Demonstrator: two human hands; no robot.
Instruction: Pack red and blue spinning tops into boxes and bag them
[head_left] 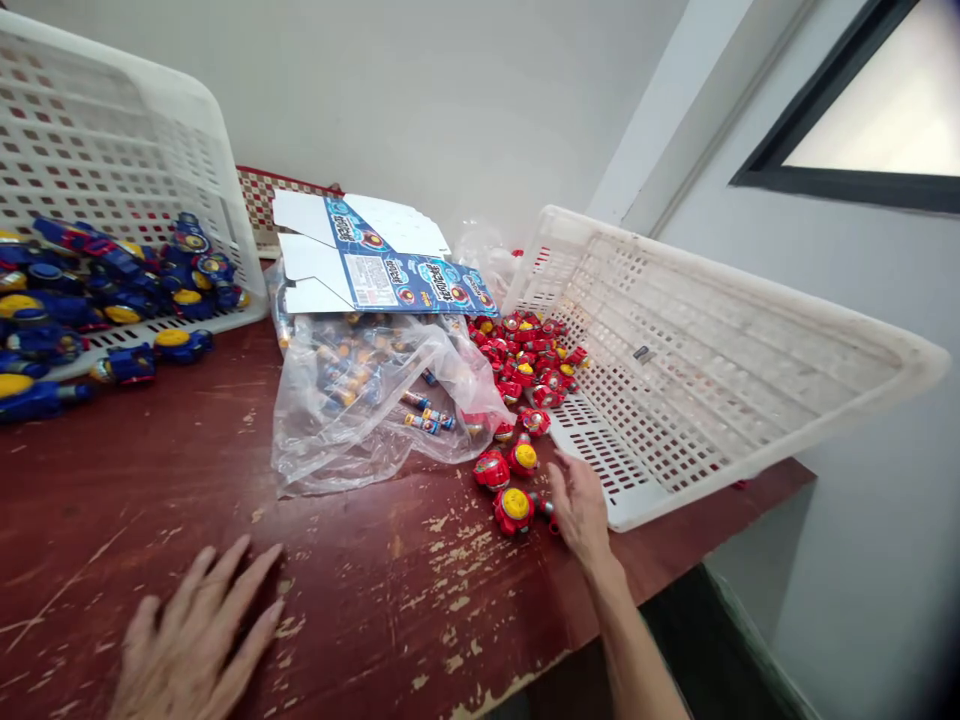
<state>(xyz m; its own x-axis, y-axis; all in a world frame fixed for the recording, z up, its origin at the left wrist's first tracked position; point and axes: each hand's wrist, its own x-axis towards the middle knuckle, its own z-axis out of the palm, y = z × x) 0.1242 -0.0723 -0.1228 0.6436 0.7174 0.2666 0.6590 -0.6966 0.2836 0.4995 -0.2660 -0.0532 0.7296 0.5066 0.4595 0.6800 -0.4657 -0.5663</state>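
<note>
My left hand lies on the dark red tabletop at lower left, palm down, fingers spread, with nothing in it. My right hand is beside the tipped white basket on the right, its fingers slightly bent and apart. Just left of it are red plastic toys with yellow round caps, and a small red piece lies close against its thumb side. Whether the hand touches that piece I cannot tell. More red toys are heaped behind, spilling from the basket's mouth.
The white basket leans on its side at right. Another basket at left holds blue toys, some on the table. Between them lies a clear plastic bag of small blue-and-yellow tubes, beneath a flattened printed carton. The table edge is near my right forearm.
</note>
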